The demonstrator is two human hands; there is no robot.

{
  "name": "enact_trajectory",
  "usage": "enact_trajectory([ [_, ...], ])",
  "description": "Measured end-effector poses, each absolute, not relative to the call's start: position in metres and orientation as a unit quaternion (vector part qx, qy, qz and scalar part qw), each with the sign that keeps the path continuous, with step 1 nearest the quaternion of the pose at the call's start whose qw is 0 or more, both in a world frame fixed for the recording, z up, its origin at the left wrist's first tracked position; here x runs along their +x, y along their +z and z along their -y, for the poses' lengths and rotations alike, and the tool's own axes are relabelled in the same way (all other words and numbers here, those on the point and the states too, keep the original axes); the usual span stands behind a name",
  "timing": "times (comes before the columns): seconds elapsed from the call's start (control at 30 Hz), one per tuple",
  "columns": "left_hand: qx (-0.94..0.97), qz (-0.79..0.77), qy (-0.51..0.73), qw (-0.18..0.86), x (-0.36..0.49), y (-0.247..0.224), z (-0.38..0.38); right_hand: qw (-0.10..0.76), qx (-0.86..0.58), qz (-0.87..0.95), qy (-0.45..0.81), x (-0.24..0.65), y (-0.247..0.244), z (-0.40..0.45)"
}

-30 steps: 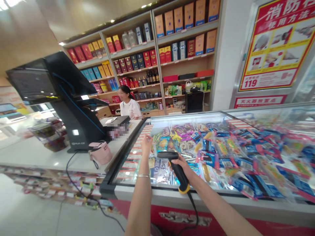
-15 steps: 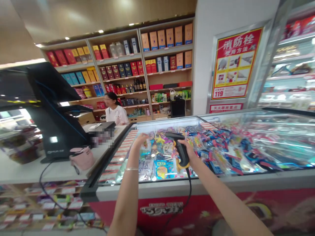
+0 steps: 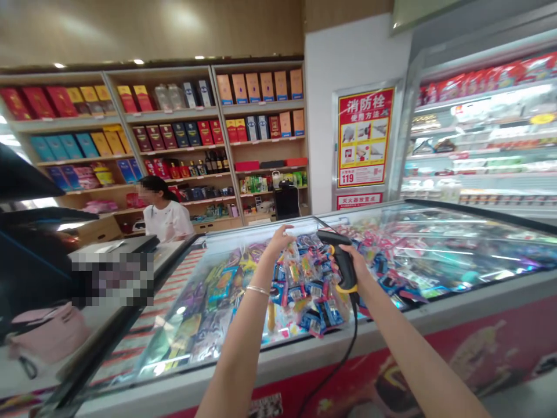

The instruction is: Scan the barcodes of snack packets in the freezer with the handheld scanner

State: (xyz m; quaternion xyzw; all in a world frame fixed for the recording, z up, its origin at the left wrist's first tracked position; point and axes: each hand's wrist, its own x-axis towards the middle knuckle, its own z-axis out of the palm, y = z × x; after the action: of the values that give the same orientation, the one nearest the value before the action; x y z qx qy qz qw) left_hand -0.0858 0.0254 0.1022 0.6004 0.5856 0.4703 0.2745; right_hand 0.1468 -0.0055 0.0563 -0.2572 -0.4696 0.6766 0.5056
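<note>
My right hand [image 3: 354, 264] is wrapped round the handle of a black and yellow barcode scanner [image 3: 344, 267], whose cable hangs down in front of the freezer. The scanner's head points left, toward my other hand. My left hand [image 3: 281, 239] is raised over the glass-topped freezer [image 3: 235, 357], fingers apart and nothing in it, with a bracelet on the wrist. Below both hands, colourful packets [image 3: 315, 290] lie inside the freezer.
A person in a white shirt [image 3: 167, 220] is behind the counter at the left, near a pink bag [image 3: 50, 331] and a dark machine [image 3: 30, 249]. Boxed goods fill shelves [image 3: 174, 110] at the back. A chilled display [image 3: 487, 139] stands at the right.
The view has turned right and come nearer the freezer. Both hands have moved rightward over it, the scanner still in my right hand. The seated person now appears further left.
</note>
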Motion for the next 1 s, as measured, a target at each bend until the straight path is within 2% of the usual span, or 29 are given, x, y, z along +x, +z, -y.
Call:
enact_trajectory([
  [0.13,0.615,-0.573,0.470,0.270,-0.069,0.078,-0.042,0.522,-0.236,0.434,0.695,0.156,0.041,-0.019],
  [0.3,0.634,-0.702,0.317,0.062,-0.078,0.046,-0.042,0.496,-0.263,0.409,0.719,0.160,0.020,-0.043],
  [0.47,0.632,-0.728,0.265,-0.018,-0.130,0.016,-0.021,0.437,-0.275,0.387,0.764,0.169,0.002,-0.055],
  [0.67,0.624,-0.722,0.299,-0.007,-0.176,-0.006,-0.012,0.445,-0.298,0.411,0.738,0.172,0.005,-0.051],
  [0.87,0.579,-0.736,0.348,-0.034,-0.185,-0.019,-0.012,0.449,-0.291,0.455,0.712,0.173,0.005,-0.046],
  [1.0,0.559,-0.754,0.346,-0.011,-0.183,-0.027,-0.016,0.465,-0.280,0.458,0.704,0.168,0.016,-0.044],
])
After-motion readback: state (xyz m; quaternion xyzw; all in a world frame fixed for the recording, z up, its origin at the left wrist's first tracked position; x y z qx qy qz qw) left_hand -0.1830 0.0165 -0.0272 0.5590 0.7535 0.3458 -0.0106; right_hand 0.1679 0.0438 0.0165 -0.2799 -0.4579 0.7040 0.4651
